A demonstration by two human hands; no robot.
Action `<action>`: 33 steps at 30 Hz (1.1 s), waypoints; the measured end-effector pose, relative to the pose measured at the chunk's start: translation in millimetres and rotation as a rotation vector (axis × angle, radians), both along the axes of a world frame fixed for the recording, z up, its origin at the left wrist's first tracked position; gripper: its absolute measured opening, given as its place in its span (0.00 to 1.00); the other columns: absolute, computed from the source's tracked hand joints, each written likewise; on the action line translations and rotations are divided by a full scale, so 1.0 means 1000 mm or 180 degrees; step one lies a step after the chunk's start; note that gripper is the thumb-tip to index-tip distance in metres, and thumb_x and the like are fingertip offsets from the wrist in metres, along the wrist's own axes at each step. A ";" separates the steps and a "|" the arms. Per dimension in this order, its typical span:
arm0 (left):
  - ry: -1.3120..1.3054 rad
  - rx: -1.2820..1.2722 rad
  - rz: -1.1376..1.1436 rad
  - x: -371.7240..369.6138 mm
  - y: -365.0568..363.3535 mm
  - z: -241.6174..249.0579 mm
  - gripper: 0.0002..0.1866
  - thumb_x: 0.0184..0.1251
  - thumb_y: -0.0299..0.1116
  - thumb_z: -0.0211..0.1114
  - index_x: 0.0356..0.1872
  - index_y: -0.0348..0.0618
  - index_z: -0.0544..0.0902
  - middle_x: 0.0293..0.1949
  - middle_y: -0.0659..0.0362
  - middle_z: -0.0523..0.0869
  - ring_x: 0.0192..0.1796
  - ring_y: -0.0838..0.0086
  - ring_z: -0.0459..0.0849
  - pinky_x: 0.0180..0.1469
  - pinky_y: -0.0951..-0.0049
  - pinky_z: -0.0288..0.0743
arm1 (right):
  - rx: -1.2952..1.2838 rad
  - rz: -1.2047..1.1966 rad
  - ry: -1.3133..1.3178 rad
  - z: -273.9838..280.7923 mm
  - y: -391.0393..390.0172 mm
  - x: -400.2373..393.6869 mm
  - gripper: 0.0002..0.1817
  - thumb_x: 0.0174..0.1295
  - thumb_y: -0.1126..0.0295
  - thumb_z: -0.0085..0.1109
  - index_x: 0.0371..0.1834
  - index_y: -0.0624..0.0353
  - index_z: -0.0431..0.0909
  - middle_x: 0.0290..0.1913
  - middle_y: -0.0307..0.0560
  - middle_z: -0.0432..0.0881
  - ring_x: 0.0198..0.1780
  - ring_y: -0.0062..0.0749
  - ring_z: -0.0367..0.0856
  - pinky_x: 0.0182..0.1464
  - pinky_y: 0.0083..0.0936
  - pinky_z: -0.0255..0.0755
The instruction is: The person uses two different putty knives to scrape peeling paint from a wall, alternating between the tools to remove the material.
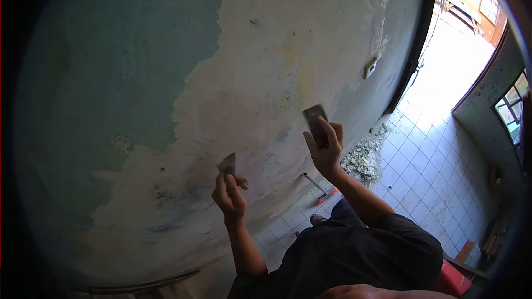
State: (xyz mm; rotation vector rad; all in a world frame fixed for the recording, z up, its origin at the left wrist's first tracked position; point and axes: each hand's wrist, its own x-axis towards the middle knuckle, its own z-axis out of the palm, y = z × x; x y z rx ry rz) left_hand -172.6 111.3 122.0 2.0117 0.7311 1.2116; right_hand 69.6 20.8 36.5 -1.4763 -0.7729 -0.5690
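Head view: raised left hand (pixel 228 195) grips a scraper (pixel 226 164), raised right hand (pixel 327 151) a dark rectangular object (pixel 314 117).

1. Scraper blade (pixel 228 163): thin, dull grey-brown, roughly triangular in view; was gripped at left, pointed corner up.
2. Dark block (pixel 316 123): flat, rectangular, slightly blurred; was held up at right, long side near-upright, top leaning left.
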 end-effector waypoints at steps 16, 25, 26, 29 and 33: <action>-0.0175 -0.0324 0.0395 0.011 0.016 0.004 0.19 0.85 0.38 0.48 0.31 0.39 0.73 0.16 0.62 0.77 0.16 0.82 0.69 0.20 0.79 0.62 | -0.0141 -0.0290 -0.0734 0.015 0.072 0.015 0.27 0.53 0.68 0.76 0.58 0.62 0.85 0.66 0.47 0.84 0.58 0.47 0.73 0.59 0.36 0.70; -0.0176 -0.0205 0.0483 0.014 0.022 -0.001 0.19 0.85 0.39 0.47 0.32 0.38 0.74 0.16 0.63 0.77 0.15 0.85 0.65 0.19 0.82 0.57 | -0.0215 -0.0503 -0.0712 0.026 0.072 0.016 0.22 0.54 0.69 0.74 0.53 0.63 0.88 0.63 0.49 0.86 0.58 0.46 0.74 0.64 0.34 0.67; -0.0163 -0.0270 0.0516 0.013 0.021 0.000 0.19 0.85 0.39 0.47 0.31 0.38 0.74 0.16 0.63 0.77 0.15 0.85 0.65 0.19 0.82 0.57 | -0.0358 -0.0514 -0.0615 0.000 0.070 0.008 0.21 0.55 0.69 0.73 0.53 0.63 0.88 0.63 0.50 0.86 0.58 0.46 0.74 0.63 0.35 0.67; -0.0167 -0.0312 0.0522 0.011 0.021 -0.001 0.19 0.85 0.39 0.47 0.31 0.39 0.73 0.16 0.63 0.76 0.15 0.85 0.65 0.19 0.82 0.57 | -0.0333 -0.0495 -0.0552 -0.010 0.072 0.001 0.21 0.55 0.71 0.73 0.53 0.63 0.88 0.63 0.51 0.85 0.55 0.47 0.75 0.62 0.36 0.68; -0.0214 -0.0073 0.0420 0.007 0.025 -0.011 0.19 0.85 0.39 0.47 0.34 0.36 0.75 0.16 0.63 0.76 0.15 0.84 0.65 0.19 0.82 0.56 | -0.0142 -0.0476 -0.0592 0.041 0.077 0.006 0.22 0.53 0.70 0.74 0.53 0.61 0.88 0.62 0.49 0.86 0.53 0.49 0.75 0.60 0.35 0.68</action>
